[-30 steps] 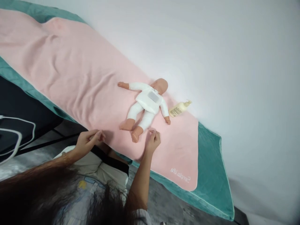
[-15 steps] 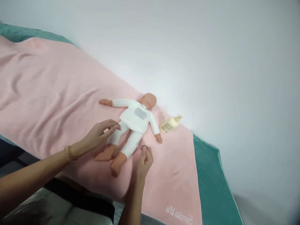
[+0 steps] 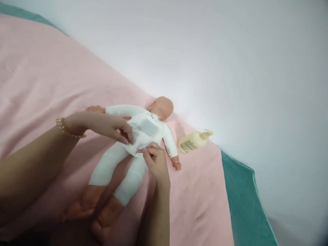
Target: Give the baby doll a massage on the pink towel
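A baby doll (image 3: 143,128) in a white top and white trousers lies on its back on a pink towel (image 3: 51,78), head toward the wall. My left hand (image 3: 112,126), with a gold bracelet at the wrist, pinches the lower hem of the doll's white top at its left side. My right hand (image 3: 155,162) pinches the same hem at the doll's waist on the other side. Both hands are closed on the cloth.
A cream pump bottle (image 3: 193,141) lies on its side on the towel just right of the doll's arm. The towel covers a teal mat (image 3: 243,198) that runs along a white wall (image 3: 230,61).
Both hands moved up from near the doll's legs to its waist and took hold of the top's hem. The view has come closer to the doll.
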`<state>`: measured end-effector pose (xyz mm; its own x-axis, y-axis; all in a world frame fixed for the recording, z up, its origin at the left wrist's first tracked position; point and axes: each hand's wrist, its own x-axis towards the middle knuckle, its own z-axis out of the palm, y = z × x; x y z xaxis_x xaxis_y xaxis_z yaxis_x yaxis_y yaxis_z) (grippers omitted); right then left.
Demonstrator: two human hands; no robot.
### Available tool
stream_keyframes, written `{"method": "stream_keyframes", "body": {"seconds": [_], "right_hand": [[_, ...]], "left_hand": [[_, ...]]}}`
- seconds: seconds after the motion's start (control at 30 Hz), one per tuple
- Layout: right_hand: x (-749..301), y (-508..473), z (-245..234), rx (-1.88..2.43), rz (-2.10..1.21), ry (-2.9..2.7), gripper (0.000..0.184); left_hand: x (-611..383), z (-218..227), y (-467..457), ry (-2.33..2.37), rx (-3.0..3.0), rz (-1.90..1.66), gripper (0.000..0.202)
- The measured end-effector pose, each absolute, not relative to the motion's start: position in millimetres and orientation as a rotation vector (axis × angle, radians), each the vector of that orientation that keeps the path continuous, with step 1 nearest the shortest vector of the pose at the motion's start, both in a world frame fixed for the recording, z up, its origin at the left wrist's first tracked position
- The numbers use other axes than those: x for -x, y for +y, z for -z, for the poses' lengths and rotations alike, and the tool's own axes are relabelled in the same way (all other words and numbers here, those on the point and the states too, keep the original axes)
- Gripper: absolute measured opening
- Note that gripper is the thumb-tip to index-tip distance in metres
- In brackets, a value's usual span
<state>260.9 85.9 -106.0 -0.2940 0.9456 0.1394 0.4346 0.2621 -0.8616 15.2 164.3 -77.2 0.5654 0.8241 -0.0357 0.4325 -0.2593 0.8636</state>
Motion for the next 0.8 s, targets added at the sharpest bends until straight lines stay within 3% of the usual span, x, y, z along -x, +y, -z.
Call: {"method": "stream_keyframes", "body": {"seconds": [0.1, 0.37, 0.63, 0.8], "right_hand": [[-260.5, 84.9, 109.3, 1.273, -0.971, -1.833, 0.026], [-257.9, 89.2, 109.2, 1.329, -1.001, -1.765, 0.028], [-253.3, 92.5, 119.4, 1.372, -0.959, -1.744, 0.03], [-257.4, 91.6, 119.3, 1.285, -0.891, -1.649, 0.027]], "left_hand": [[-9.5, 75.6, 166.2, 0.689, -1.987, -0.139, 0.03], [-21.3, 75.6, 166.3, 0.622, -2.007, -0.194, 0.024], [-32.3, 88.9, 166.0, 0.635, -1.956, -0.261, 0.036], [-32.3, 79.9, 163.7, 0.762, -1.978, -0.421, 0.031]]}}
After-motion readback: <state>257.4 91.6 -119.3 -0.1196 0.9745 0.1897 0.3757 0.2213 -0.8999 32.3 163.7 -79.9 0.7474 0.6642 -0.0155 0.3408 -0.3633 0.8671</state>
